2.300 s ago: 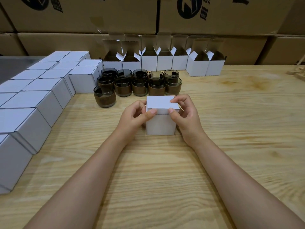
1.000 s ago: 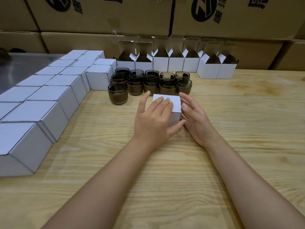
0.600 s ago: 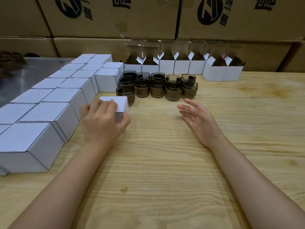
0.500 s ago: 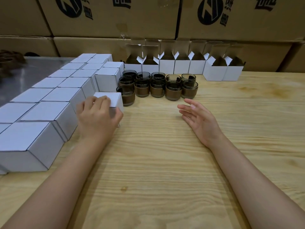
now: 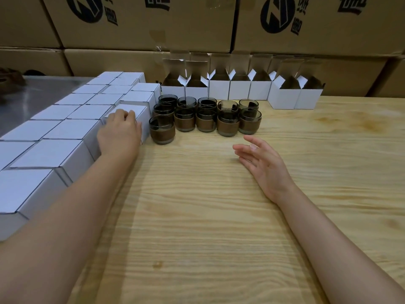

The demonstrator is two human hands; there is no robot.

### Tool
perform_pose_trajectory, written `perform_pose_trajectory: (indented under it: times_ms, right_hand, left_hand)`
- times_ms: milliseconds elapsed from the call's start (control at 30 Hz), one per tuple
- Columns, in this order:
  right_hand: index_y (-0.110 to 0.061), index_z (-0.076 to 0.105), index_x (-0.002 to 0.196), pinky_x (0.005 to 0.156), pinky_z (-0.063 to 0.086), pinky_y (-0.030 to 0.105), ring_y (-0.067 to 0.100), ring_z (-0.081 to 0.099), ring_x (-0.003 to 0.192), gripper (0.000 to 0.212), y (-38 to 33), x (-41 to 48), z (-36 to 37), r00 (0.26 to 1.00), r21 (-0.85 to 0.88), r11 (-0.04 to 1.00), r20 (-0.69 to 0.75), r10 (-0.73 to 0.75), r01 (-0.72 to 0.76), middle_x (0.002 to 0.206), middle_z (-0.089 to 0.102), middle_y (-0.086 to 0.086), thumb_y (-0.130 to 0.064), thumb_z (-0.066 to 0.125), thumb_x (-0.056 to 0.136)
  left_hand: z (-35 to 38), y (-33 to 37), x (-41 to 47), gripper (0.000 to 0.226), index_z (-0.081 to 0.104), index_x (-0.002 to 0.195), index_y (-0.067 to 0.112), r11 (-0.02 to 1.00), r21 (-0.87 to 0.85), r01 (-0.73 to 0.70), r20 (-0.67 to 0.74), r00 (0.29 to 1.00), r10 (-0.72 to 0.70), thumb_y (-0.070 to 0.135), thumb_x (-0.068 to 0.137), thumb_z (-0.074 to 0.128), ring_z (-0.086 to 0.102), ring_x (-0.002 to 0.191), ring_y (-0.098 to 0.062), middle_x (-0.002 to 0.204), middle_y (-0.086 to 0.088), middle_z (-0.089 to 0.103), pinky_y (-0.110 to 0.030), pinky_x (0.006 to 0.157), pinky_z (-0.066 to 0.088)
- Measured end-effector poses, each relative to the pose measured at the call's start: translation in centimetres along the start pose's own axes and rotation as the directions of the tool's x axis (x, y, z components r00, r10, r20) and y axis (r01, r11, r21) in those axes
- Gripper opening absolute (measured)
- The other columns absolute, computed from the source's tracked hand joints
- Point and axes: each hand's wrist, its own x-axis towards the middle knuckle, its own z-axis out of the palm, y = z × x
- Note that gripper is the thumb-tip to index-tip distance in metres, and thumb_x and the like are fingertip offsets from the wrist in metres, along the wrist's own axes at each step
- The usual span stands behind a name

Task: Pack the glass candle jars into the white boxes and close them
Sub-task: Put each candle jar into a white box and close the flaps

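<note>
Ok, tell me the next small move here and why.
Probably let go with the left hand and reach the right hand to the front jar. The closed box that the left hand holds already sits in line with the rows of closed boxes. The right hand hovers open and empty, and open boxes stand at the back.

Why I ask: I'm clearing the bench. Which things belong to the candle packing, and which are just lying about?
Job: glass candle jars, open white boxes, closed white box under the left hand, rows of closed white boxes.
Lying about: brown shipping cartons, dark object on the metal surface.
</note>
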Motion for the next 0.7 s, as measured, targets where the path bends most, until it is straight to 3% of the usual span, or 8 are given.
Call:
perform_pose_trajectory:
  times_ms: [200,400,467,533,600,700]
  right_hand:
    - [-0.018,0.054,0.115,0.109,0.039,0.040,0.027,0.058,0.114,0.024,0.0,0.1,0.0,1.000,0.049,0.999,-0.017,0.004,-0.004,0.105,0.068,0.011,-0.009,0.046,0.094]
    - [-0.018,0.053,0.115,0.108,0.040,0.040,0.027,0.058,0.112,0.024,-0.1,0.0,0.2,1.000,0.063,0.998,-0.025,0.010,-0.009,0.104,0.067,0.012,-0.008,0.046,0.094]
    - [-0.017,0.053,0.115,0.108,0.040,0.040,0.027,0.058,0.111,0.023,-0.2,0.0,0.2,0.999,0.069,0.998,-0.030,0.017,-0.015,0.104,0.067,0.012,-0.008,0.046,0.094]
    - [-0.016,0.052,0.117,0.107,0.040,0.041,0.028,0.058,0.111,0.024,-0.2,0.0,0.3,0.999,0.068,0.998,-0.035,0.019,-0.017,0.104,0.067,0.012,-0.008,0.046,0.095]
    - [-0.015,0.051,0.119,0.107,0.040,0.041,0.028,0.058,0.111,0.025,-0.2,0.0,0.4,0.999,0.066,0.998,-0.041,0.020,-0.017,0.103,0.067,0.012,-0.008,0.046,0.095]
    - [-0.014,0.051,0.120,0.106,0.041,0.040,0.029,0.058,0.113,0.026,-0.2,-0.1,0.4,0.998,0.054,0.998,-0.051,0.022,-0.019,0.103,0.067,0.012,-0.008,0.046,0.095]
  left_hand:
    - [0.2,0.1,1.5,0.031,0.048,0.124,0.008,0.996,-0.076,0.050,0.128,0.991,-0.040,0.018,0.097,0.036,0.040,0.121,-0.030,0.129,-0.012,0.048,-0.042,0.075,0.035]
    - [0.4,-0.1,1.9,0.047,0.038,0.134,0.014,0.987,-0.132,0.092,0.222,0.973,-0.061,0.001,0.089,0.041,0.036,0.127,-0.026,0.136,-0.008,0.039,-0.044,0.074,0.036]
    - [0.2,-0.3,2.2,0.057,0.029,0.144,0.017,0.986,-0.133,0.103,0.301,0.952,-0.059,0.002,0.091,0.039,0.026,0.139,-0.022,0.152,-0.003,0.028,-0.050,0.089,0.040]
    - [-0.2,0.0,1.9,0.066,0.016,0.152,0.016,0.981,-0.151,0.124,0.344,0.937,-0.066,0.001,0.091,0.039,0.010,0.147,-0.019,0.161,0.000,0.009,-0.051,0.107,0.031]
    - [-0.9,0.9,0.9,0.069,0.019,0.151,0.009,0.970,-0.224,0.098,0.213,0.976,-0.049,-0.002,0.088,0.043,0.008,0.148,-0.023,0.162,-0.007,0.009,-0.046,0.115,0.022]
    - [-1.7,3.9,-2.0,0.053,0.050,0.133,0.004,0.927,-0.365,-0.084,-0.044,0.996,0.073,-0.004,0.081,0.051,0.041,0.128,-0.036,0.138,-0.017,0.048,-0.042,0.105,0.031]
